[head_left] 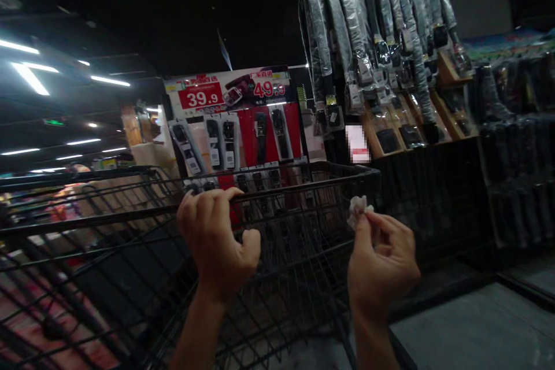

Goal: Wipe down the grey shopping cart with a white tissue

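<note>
Left hand (219, 237) at wire cart's (366, 177) top rail, fingers bent over it, thumb apart; firmness of grip cannot tell. Right hand (381, 266) pinching crumpled whitish scrap (358, 208), just beside cart's right corner. Grey floor (477, 324) spreading right of cart; display board (245, 127) close beyond far edge. Cart's contents unclear through dark mesh. Beyond cart: clear packets (229, 141) with dark belts, wooden boxes (373, 127) holding dark items.
</note>
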Demonstrator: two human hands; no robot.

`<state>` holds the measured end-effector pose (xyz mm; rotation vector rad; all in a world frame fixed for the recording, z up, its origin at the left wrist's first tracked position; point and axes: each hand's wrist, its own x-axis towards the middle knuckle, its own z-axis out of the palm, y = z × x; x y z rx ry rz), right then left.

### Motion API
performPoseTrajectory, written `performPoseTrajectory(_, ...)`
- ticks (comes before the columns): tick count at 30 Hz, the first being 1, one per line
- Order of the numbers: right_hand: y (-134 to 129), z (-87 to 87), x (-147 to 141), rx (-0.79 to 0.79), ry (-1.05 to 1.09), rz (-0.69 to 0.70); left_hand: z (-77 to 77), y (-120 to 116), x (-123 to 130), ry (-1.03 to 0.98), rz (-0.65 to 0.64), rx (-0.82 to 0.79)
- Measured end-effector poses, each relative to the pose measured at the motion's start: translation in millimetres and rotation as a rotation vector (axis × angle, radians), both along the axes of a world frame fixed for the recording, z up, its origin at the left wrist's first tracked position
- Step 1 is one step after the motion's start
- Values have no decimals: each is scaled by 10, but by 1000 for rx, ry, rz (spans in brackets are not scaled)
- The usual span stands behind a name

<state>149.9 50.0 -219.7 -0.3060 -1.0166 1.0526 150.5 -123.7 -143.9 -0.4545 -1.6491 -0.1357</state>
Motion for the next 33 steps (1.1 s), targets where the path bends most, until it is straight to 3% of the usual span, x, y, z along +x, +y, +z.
performPoseTrajectory(2, -12, 33, 27, 9, 9, 3, -12, 26, 26, 27, 1, 1)
performPoseTrajectory(8, -320, 78, 87, 284, 24, 61, -37, 76, 105, 34, 4, -11)
performPoseTrajectory(13, -746, 75, 152, 466, 155, 317, -44, 78, 115, -27, -8, 2)
performPoseTrajectory(16, -834, 42, 152, 542, 177, 401, -49, 70, 107, -41, -6, 9)
performPoseTrajectory(18, -783, 8, 136, 573, 156, 373, -52, 66, 110, -43, -8, 7)
performPoseTrajectory(21, -611, -49, 97, 602, 99, 217, -57, 65, 125, -46, -12, -4)
performPoseTrajectory(25, -371, -118, 27, 512, 65, 33, -69, 66, 130, -43, -15, -11)
performPoseTrajectory(33, -43, -286, -161, 115, 28, -27, -79, 57, 90, -11, -12, -21)
